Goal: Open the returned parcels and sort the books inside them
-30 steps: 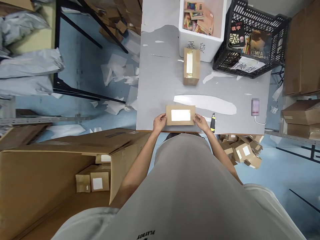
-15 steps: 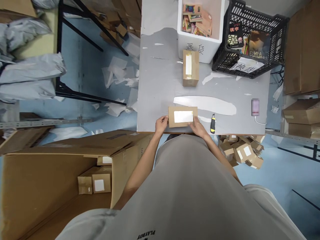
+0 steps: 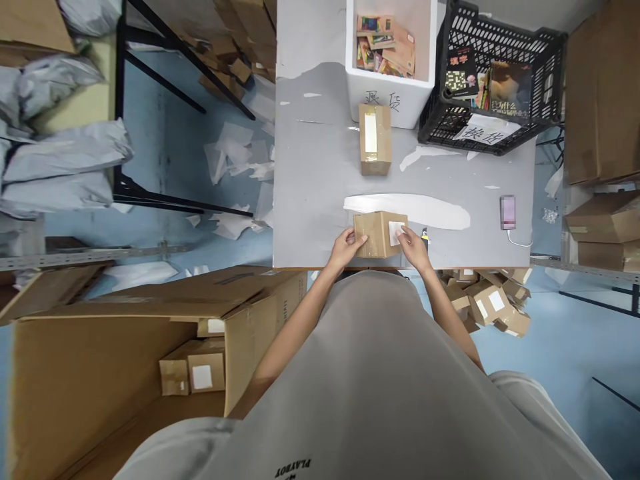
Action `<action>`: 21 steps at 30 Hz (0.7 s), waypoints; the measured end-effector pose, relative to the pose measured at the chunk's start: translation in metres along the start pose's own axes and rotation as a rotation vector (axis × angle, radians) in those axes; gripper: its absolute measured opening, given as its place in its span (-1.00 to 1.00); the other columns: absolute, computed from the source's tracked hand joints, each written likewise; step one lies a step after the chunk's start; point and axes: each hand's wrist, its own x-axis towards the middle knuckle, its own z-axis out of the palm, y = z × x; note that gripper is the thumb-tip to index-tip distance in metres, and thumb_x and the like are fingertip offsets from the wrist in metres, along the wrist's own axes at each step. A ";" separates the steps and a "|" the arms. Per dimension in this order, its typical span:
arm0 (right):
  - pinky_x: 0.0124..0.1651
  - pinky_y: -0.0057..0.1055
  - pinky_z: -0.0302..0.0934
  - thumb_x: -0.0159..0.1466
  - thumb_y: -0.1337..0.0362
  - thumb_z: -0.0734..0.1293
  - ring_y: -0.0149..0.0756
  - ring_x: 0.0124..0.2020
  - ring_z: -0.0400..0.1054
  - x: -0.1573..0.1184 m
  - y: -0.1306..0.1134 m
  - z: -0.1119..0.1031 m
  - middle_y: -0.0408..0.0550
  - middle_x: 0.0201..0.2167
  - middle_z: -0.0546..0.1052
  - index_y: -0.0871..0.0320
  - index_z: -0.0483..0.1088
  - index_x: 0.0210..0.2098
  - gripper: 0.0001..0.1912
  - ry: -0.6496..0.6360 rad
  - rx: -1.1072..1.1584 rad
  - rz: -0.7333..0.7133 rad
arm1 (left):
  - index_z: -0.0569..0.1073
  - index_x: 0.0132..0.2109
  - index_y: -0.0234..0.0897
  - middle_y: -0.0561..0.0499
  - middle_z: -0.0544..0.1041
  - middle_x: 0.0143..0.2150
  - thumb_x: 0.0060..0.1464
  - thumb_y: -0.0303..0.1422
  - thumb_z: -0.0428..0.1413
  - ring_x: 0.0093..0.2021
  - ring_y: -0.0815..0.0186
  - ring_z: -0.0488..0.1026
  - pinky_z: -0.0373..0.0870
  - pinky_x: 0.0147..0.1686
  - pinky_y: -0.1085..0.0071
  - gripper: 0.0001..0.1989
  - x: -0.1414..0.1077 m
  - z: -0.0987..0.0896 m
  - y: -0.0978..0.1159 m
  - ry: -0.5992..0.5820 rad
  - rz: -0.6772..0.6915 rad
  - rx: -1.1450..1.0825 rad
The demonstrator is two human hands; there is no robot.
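Note:
Between my two hands is a small cardboard box (image 3: 373,237), turned so that a taped side and part of the white-labelled face show. It is at the front edge of the grey table (image 3: 310,233). My left hand (image 3: 347,247) grips its left end, thumb on the front. My right hand (image 3: 413,245) holds its right end by the white label (image 3: 397,230). A yellow and black utility knife (image 3: 425,236) lies just right of my right hand, partly hidden by it. Farther back, a second taped cardboard box (image 3: 383,143) stands against a white foam bin (image 3: 390,100).
Books fill the bottom of the foam bin; beside it a black plastic crate (image 3: 500,123) holds more books. A phone (image 3: 508,212) with a white cable lies at the right. On my left is a large open carton (image 3: 100,373) with boxes inside. Cardboard boxes (image 3: 487,300) are piled beyond the table's right front.
The box in my hands has been turned, its label going from facing up to the right side. Both hands have shifted right, and the right one now partly covers the knife.

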 end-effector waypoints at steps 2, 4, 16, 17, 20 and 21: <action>0.52 0.13 0.41 0.51 -0.35 0.32 0.21 0.50 0.47 -0.009 -0.011 0.004 0.24 0.51 0.53 0.12 0.49 0.49 -0.16 -0.003 -0.011 -0.061 | 0.61 0.27 -0.30 -0.30 0.67 0.34 0.11 0.00 0.48 0.23 -0.05 0.70 0.65 0.29 0.00 -0.30 -0.004 0.006 0.004 -0.011 0.023 -0.004; 0.59 0.15 0.34 0.51 -0.32 0.36 0.22 0.57 0.39 -0.017 -0.022 0.008 0.22 0.56 0.47 0.13 0.41 0.56 -0.13 -0.003 -0.077 -0.146 | 0.62 0.29 -0.32 -0.28 0.69 0.31 0.12 -0.09 0.48 0.16 -0.02 0.72 0.68 0.24 0.02 -0.32 -0.007 0.008 0.009 -0.031 0.047 0.031; 0.32 0.06 0.55 0.51 -0.08 0.39 0.15 0.19 0.67 -0.012 -0.045 0.035 0.08 0.26 0.73 0.05 0.46 0.45 -0.38 -0.127 -0.042 -0.178 | 0.66 0.33 -0.23 -0.18 0.70 0.23 0.20 -0.36 0.39 -0.10 0.18 0.72 0.76 0.03 0.19 -0.44 -0.027 -0.021 0.023 0.197 0.160 0.285; 0.33 0.06 0.54 0.51 -0.07 0.39 0.15 0.19 0.67 -0.012 -0.044 0.040 0.10 0.27 0.72 0.05 0.46 0.44 -0.39 -0.121 -0.049 -0.178 | 0.66 0.33 -0.24 -0.18 0.70 0.22 0.19 -0.36 0.39 -0.11 0.19 0.72 0.76 0.02 0.19 -0.44 -0.027 -0.024 0.021 0.207 0.153 0.278; 0.37 0.12 0.52 0.51 -0.11 0.40 0.19 0.23 0.63 -0.009 -0.039 0.049 0.21 0.31 0.67 0.11 0.47 0.43 -0.35 -0.092 -0.079 -0.177 | 0.64 0.34 -0.26 -0.20 0.71 0.21 0.18 -0.33 0.42 -0.12 0.19 0.70 0.75 0.01 0.19 -0.41 -0.025 -0.029 0.015 0.210 0.148 0.237; 0.37 0.15 0.52 0.50 -0.14 0.40 0.21 0.25 0.62 -0.007 -0.036 0.051 0.25 0.32 0.66 0.13 0.47 0.44 -0.32 -0.088 -0.079 -0.175 | 0.64 0.35 -0.25 -0.21 0.71 0.21 0.17 -0.31 0.42 -0.12 0.19 0.70 0.75 0.02 0.18 -0.40 -0.024 -0.030 0.013 0.206 0.151 0.229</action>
